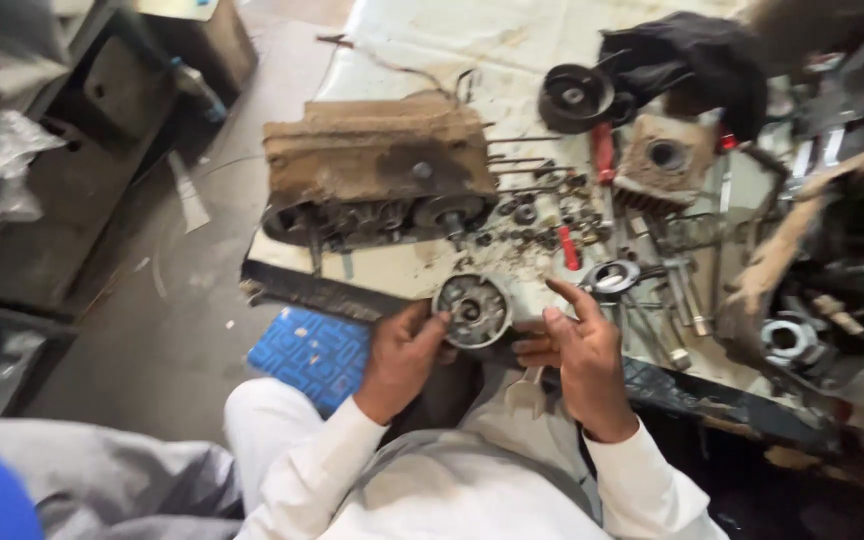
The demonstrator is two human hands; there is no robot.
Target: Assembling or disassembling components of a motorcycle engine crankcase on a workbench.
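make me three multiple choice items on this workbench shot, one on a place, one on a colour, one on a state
1. Where does the big dirty engine casing sit?
A. on the floor
B. on the bench, beyond the hands
C. on the person's lap

2. What colour is the patterned mat by the bench edge?
A. blue
B. green
C. yellow

3. How is the round clutch-like part held?
A. lying untouched on the bench
B. left hand grips its rim, right hand open beside it
C. clamped in a vice

Answers:
1 B, the casing rests on the bench top above both hands.
2 A, the mat is plainly blue.
3 B, left fingers wrap the rim while the right hand's fingers are spread next to it.
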